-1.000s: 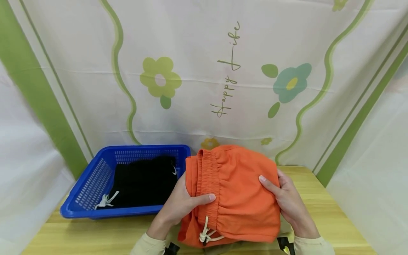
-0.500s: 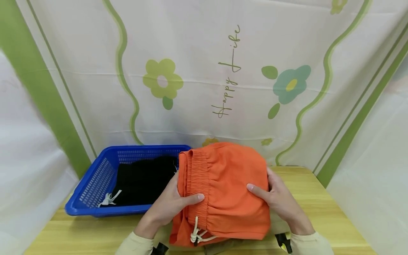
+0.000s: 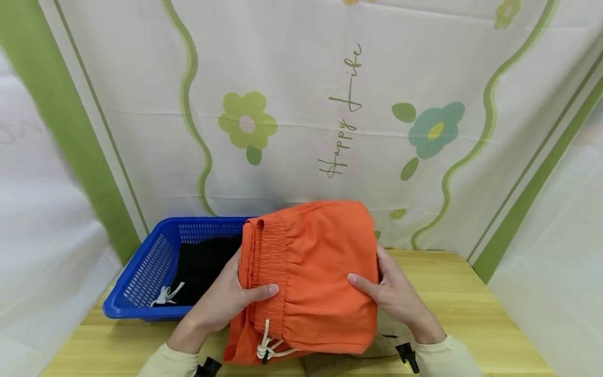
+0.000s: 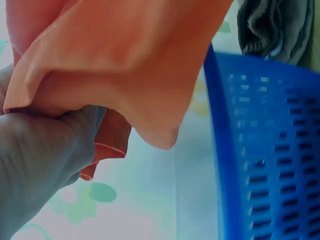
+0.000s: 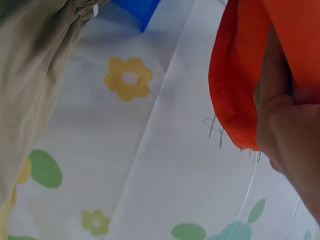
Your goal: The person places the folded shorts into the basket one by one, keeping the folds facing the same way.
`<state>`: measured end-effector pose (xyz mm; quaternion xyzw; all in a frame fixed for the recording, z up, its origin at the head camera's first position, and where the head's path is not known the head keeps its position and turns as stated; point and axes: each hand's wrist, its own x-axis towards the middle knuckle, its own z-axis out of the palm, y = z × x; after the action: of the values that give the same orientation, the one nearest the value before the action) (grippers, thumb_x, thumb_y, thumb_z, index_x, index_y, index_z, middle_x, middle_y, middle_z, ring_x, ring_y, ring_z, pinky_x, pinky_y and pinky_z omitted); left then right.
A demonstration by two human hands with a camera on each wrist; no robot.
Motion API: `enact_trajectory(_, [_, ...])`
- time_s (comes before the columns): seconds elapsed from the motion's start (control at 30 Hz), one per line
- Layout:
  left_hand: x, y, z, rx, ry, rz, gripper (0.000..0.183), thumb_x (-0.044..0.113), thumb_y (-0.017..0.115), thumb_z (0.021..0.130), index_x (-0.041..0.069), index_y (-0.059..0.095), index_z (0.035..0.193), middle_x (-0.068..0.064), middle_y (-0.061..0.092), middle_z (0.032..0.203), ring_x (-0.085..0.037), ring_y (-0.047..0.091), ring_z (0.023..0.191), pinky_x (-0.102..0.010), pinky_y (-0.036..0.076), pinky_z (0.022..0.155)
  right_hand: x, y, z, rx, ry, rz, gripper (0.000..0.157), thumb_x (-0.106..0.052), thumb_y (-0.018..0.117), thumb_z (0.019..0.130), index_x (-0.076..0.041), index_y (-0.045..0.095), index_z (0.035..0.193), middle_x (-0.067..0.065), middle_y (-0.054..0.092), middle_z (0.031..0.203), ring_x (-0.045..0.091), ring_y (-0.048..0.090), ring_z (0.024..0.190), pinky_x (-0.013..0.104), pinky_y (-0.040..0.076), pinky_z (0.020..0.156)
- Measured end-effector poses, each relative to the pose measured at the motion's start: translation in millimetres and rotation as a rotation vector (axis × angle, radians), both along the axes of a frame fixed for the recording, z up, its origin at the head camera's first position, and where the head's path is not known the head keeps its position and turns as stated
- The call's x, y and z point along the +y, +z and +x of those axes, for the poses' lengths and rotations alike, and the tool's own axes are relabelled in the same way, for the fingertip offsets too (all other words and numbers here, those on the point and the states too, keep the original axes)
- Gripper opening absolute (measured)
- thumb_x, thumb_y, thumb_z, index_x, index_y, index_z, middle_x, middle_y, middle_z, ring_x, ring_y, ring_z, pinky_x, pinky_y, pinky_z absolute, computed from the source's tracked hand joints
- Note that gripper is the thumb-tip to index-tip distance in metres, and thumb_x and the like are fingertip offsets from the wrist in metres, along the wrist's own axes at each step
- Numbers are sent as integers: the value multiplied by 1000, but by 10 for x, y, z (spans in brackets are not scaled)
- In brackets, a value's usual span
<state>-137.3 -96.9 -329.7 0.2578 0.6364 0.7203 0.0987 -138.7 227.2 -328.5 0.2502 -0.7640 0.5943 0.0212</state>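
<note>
Folded orange shorts (image 3: 325,277) with an elastic waistband and a cream drawstring hang between both hands in the head view. My left hand (image 3: 221,298) grips the waistband side, its thumb lying on top. On the opposite side my right hand (image 3: 395,296) holds the fold, thumb over the front and the other fingers behind. The shorts cover part of a blue basket (image 3: 141,314), where a black garment (image 3: 202,262) with a white drawstring lies. In the left wrist view, orange cloth (image 4: 125,65) drapes over the hand beside the basket's slotted wall (image 4: 265,150).
Beneath the shorts, a khaki garment (image 3: 348,364) lies on the light wooden table (image 3: 452,303); in the right wrist view, khaki cloth (image 5: 35,85) with a gathered waist fills the left side. A white flower-printed curtain (image 3: 301,104) stands behind, with white sheets at both sides.
Both hands have carried the orange shorts leftward and slightly up, so they overlap more of the basket and the black garment. More of the khaki garment shows below. The grip looks unchanged.
</note>
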Motion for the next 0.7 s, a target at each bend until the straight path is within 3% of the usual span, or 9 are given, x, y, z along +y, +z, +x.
enact_trajectory(0.17, [-147,54,-32,23,3,-19,88,-1,72,92,23,22,159,-21,47,143,-37,58,122,-45,55,93,-107,25,-59,8,1,26,87,-10,71,96,-34,19,162,5,38,156,23,52,131,27,47,103])
enact_trajectory(0.43, [-427,143,-122,-59,-31,-8,85,-5,67,94,21,19,158,-26,41,143,-37,58,122,-52,55,91,-344,99,-199,-98,-10,27,87,-23,75,95,-43,20,160,5,51,146,22,59,124,34,50,100])
enact_trajectory(0.53, [-524,194,-135,-75,-16,-46,84,-5,67,94,21,19,158,-28,42,142,-38,60,120,-54,55,89,-443,100,-272,-101,21,-12,83,-19,75,94,-39,26,158,12,59,135,26,64,116,39,54,94])
enact_trajectory(0.7, [-659,274,-146,-78,32,-130,87,-2,69,94,23,16,159,-29,45,139,-38,63,115,-53,56,87,-559,92,-387,-29,49,-46,84,-11,76,93,-33,29,159,11,57,138,27,62,118,40,53,96])
